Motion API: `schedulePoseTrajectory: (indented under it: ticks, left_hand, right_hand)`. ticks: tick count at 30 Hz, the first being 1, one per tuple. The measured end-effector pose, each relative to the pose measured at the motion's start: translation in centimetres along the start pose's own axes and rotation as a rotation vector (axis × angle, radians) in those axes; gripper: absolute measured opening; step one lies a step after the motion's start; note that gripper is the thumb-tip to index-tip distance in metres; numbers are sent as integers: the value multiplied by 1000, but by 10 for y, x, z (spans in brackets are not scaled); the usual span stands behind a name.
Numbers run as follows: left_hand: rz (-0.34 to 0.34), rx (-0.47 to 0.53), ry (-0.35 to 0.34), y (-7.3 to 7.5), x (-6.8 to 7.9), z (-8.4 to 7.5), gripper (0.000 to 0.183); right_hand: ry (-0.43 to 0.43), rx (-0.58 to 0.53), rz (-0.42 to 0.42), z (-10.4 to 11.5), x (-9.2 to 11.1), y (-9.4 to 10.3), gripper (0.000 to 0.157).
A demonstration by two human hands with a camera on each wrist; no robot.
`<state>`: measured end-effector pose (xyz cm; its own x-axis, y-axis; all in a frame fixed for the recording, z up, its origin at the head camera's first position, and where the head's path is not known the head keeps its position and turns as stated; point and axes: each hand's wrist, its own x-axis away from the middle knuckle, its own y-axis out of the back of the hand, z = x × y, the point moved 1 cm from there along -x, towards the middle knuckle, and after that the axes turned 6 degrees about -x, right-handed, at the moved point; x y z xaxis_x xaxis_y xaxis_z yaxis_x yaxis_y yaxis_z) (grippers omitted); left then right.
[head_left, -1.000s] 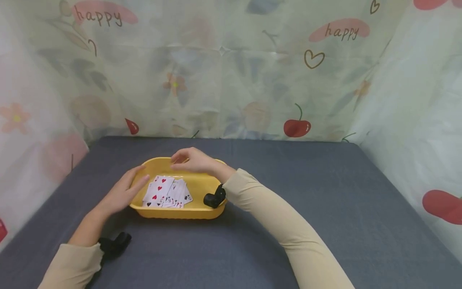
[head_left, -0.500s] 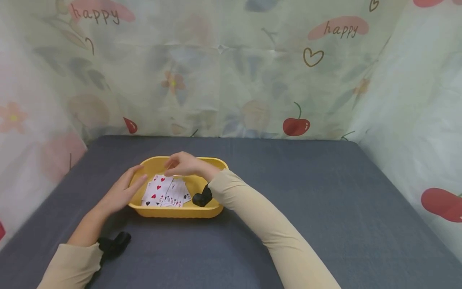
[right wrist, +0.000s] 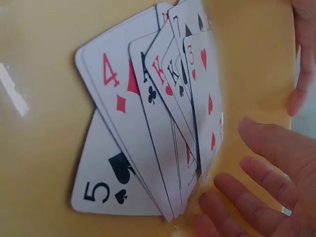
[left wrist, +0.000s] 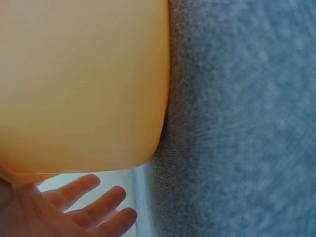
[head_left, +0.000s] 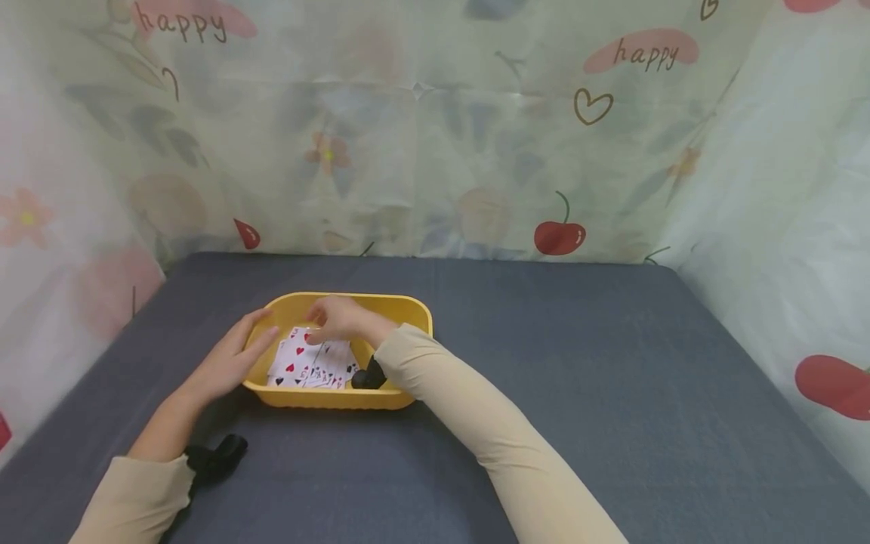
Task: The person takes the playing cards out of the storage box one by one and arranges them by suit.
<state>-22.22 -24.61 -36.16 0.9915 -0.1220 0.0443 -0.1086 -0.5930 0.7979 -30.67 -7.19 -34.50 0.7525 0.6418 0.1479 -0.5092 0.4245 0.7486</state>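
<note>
A yellow plastic tub stands on the table, left of centre in the head view. Overlapping playing cards lie face up inside it, the three of hearts on top and a five of spades at the bottom. My left hand is at the tub's left end, thumb over the rim and fingers extended along the outside. Inside the tub, my right hand hovers beside the cards with fingers loosely bent and nothing between them. Whether its fingertips touch a card I cannot tell.
Dark grey cloth covers the table, stretching right and forward of the tub. A printed curtain hangs along the back and both sides. Black wrist cameras are strapped to both wrists.
My right hand has moved left and down, from above the tub's far rim to beside the cards. The left hand, the tub and the cards look unmoved.
</note>
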Motion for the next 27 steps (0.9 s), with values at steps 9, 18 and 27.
schedulePoseTrajectory:
  ticks: [9, 18, 27]
  left_hand:
    - [-12, 8, -11, 1, -1, -2, 72]
    - [-11, 12, -18, -2, 0, 3, 71]
    - [-14, 6, -5, 0, 1, 1, 71]
  right_hand:
    - [-16, 244, 9, 6, -2, -6, 47]
    - [-50, 354, 13, 6, -4, -17, 42]
    - [9, 262, -10, 7, -2, -11, 43]
